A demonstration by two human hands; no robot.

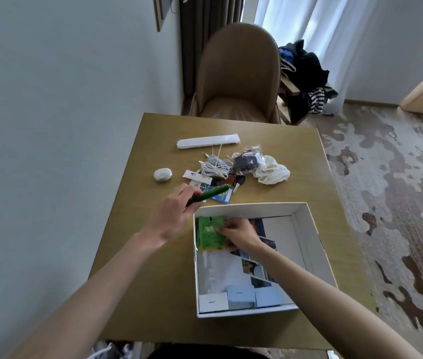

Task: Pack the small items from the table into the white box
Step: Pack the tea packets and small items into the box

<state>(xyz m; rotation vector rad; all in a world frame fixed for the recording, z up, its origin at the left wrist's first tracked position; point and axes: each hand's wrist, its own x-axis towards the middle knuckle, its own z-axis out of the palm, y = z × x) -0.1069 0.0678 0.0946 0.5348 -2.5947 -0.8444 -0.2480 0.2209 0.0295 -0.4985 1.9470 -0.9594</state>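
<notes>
The white box (308, 229) stands open on the right half of the wooden table (138, 255). Inside it my right hand (239, 233) holds a green packet (209, 233) against the far left corner. My left hand (174, 213) grips a green pen (209, 194) just above the table, left of the box's far rim. Beyond the box lie a white oval case (162, 175), a coiled white cable (214, 167), paper sachets (196, 177), a blue card (222, 196), keys (236, 181), a dark bagged item (246, 161), a white cloth pouch (272, 172) and a long white sleeve (208, 142).
Photos (262, 255) and small white and pale blue cartons (239, 296) lie in the box. A brown chair (239, 73) stands at the table's far edge. A wall runs along the left; clothes are piled on a stand (306, 81) at the back right.
</notes>
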